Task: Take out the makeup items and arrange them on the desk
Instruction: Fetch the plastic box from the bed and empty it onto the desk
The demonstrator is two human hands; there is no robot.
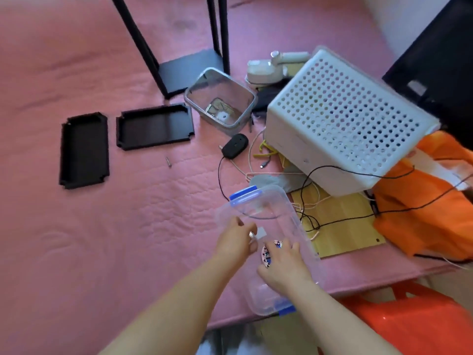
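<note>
1. Makeup item [267,254], a small round patterned thing, is sitting inside the clear box [266,226] at the near right edge of the pink surface [102,226], likely so both hands can reach in together.
2. Left hand [236,240] is reaching in from the box's left side, fingers [252,235] pinching a small white piece.
3. Right hand [284,267] is lying palm-down over the item, fingers curling around it, forearm angling in from the near edge.
</note>
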